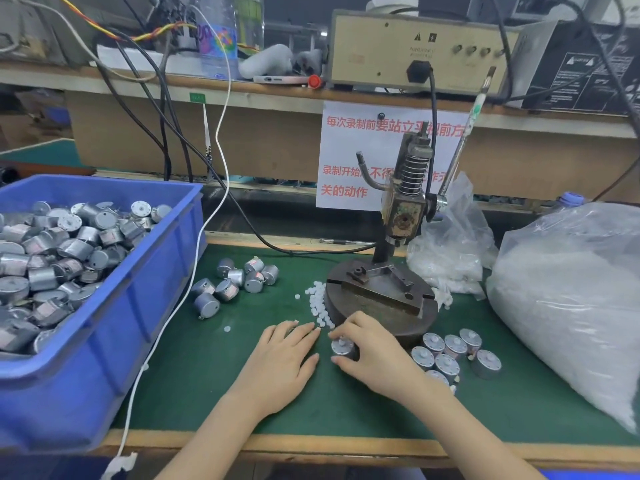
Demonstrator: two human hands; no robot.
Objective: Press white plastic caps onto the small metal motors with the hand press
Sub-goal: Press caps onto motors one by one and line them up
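Motor point(342, 347): upright on mat point(214, 393), shaft end up
Right hand point(372, 355): grips motor
Left hand point(282, 356): flat, fingers straight

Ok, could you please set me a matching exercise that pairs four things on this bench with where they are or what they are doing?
Things:
1. blue bin
2. loose white caps
3. right hand
4. large clear bag

Descriptions:
A. lies at the far right
B. grips one motor in front of the press base
C. stands at the left, heaped with metal motors
D. lie scattered on the green mat by the left edge of the press base

Pairs: 1-C; 2-D; 3-B; 4-A
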